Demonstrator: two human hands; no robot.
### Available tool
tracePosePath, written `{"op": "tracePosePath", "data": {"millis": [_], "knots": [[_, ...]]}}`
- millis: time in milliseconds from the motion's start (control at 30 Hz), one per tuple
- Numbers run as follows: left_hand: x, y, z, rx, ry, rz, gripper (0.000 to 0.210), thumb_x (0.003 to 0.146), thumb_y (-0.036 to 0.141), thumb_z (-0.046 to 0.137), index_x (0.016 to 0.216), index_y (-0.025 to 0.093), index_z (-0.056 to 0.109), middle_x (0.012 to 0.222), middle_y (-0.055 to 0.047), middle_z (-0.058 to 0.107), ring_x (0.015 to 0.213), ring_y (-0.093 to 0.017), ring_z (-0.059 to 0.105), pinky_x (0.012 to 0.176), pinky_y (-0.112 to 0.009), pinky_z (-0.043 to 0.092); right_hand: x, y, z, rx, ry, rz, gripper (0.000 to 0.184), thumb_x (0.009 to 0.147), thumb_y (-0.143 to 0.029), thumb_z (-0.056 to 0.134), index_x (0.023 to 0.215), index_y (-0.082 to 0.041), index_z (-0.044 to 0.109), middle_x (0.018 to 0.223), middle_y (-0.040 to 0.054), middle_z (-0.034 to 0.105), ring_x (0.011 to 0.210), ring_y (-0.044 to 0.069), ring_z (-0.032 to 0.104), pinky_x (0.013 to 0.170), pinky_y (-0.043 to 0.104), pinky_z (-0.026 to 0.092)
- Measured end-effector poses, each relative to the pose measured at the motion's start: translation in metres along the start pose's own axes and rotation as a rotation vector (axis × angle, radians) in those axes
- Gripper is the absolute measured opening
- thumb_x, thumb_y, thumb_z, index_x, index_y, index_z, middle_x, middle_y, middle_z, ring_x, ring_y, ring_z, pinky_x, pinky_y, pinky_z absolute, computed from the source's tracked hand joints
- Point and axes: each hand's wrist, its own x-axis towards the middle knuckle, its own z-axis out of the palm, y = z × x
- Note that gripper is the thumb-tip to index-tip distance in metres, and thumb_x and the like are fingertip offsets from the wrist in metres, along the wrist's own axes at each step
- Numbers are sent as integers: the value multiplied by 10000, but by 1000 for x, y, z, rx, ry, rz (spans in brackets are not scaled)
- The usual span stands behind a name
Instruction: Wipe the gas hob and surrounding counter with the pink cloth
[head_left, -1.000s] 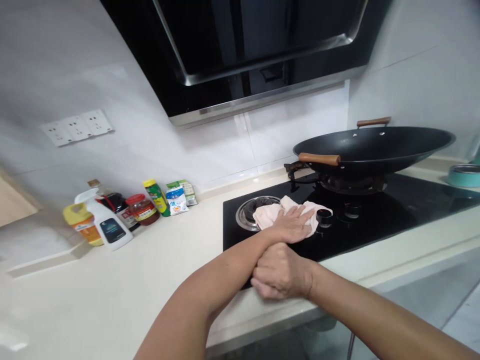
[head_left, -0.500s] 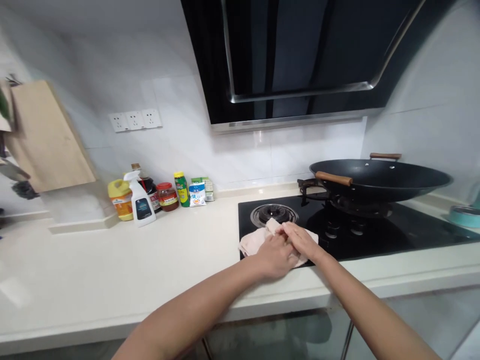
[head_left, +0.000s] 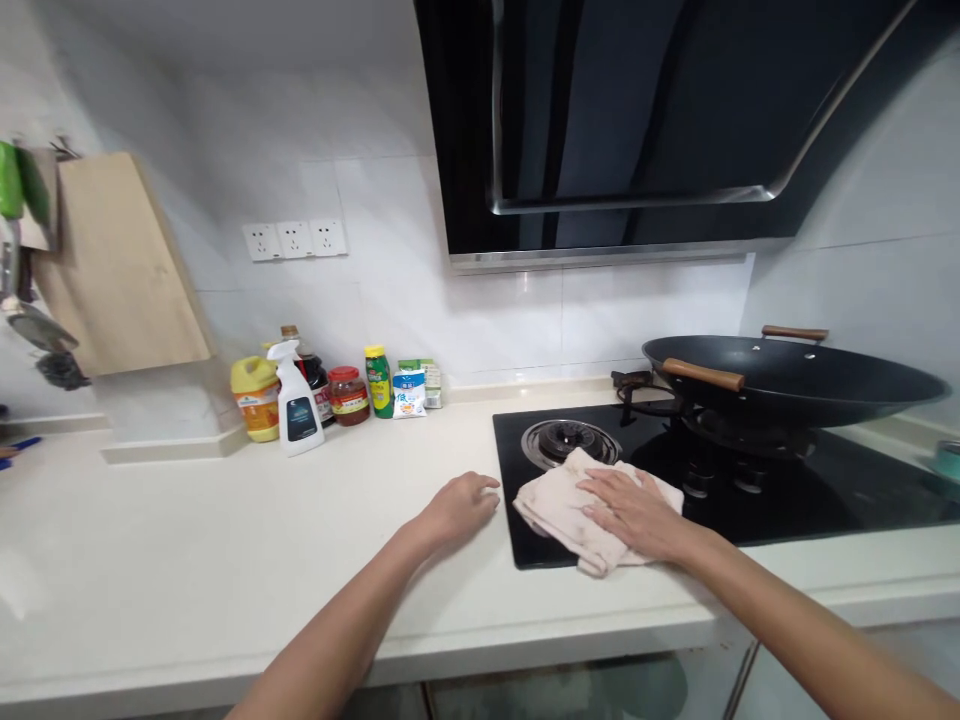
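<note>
A folded pale pink cloth [head_left: 559,510] lies on the front left of the black gas stove [head_left: 637,520], just in front of the bare burner [head_left: 570,440]. Flat on top of it rests my right hand [head_left: 630,512], its fingers spread and pressing on the fabric. My left hand [head_left: 459,512] is on the white countertop beside the stove's left edge, apart from the cloth. Its fingers are loosely bent, with nothing seen in them.
A large black wok [head_left: 787,375] with wooden handles sits on the right burner. Along the wall stand a spray bottle [head_left: 298,410], a yellow jug [head_left: 256,395], a red-lidded jar [head_left: 349,395] and a green bottle [head_left: 379,382]. The range hood [head_left: 622,130] hangs overhead.
My left hand has come off the cloth and moved left onto the countertop. The cloth now lies more spread out under my right hand. The view has shifted slightly left.
</note>
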Motion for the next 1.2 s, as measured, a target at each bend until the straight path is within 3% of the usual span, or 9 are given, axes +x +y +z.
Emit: {"op": "tracePosePath", "data": {"millis": [133,267,433,533,633,800,900,1033,1200], "knots": [[-2,-6,3,36,-60,36,428,934,403,504,1263,209,694,1259,-97,683,1173,-290,617,1015,-401,481,17,40,1,-63,5,245,452,983,-439,338,1350,-296,561,1494,49,506,1357,268,463,1109,509,352],[5,-12,11,74,-41,82,384,946,406,491,1200,232,721,1165,-95,685,1137,-302,588,1007,-437,459,50,62,2,-111,10,485,471,962,-361,320,1343,-210,552,1414,118,564,1302,319,505,1063,533,385],[12,-28,19,53,5,81,346,966,387,473,1132,230,732,1102,-80,678,1094,-267,571,995,-399,459,70,64,2,-163,38,570,477,989,-357,259,1329,-198,553,1385,150,572,1301,330,504,1046,553,386],[14,-32,20,28,10,74,345,974,391,466,1149,236,720,1096,-70,682,1099,-257,572,978,-382,465,61,55,3,-187,14,536,482,998,-339,227,1333,-209,548,1410,138,553,1320,314,482,1055,566,379],[14,-28,21,13,8,66,349,972,400,472,1167,242,714,1128,-74,677,1141,-278,556,1000,-412,443,44,34,6,-219,-29,487,528,1005,-452,254,1397,-207,507,1494,143,477,1363,324,433,1090,586,341],[16,-19,30,-6,30,34,390,980,458,457,1227,253,678,1201,-85,649,1202,-309,519,1045,-477,392,15,-28,12,-176,-104,302,723,968,-698,267,1592,-333,259,1642,113,263,1490,363,249,1139,622,250],[16,-17,35,-27,52,-2,440,1007,493,394,1315,267,611,1264,-83,619,1243,-293,503,1068,-479,380,14,-65,14,-98,-132,132,704,958,-734,283,1583,-411,254,1657,92,232,1511,377,191,1147,623,220],[15,-18,38,-93,93,-34,500,1016,485,370,1444,255,489,1375,-93,552,1304,-273,467,1114,-467,359,48,-93,19,-48,-113,6,641,987,-688,271,1515,-350,406,1597,149,321,1458,388,267,1122,625,239],[15,-19,40,-81,130,-112,539,1012,466,401,1512,263,416,1552,-122,392,1438,-303,332,1175,-494,298,124,-95,33,-59,-106,-115,476,1026,-476,312,1408,-240,471,1464,163,436,1340,341,381,1089,580,300]]}}
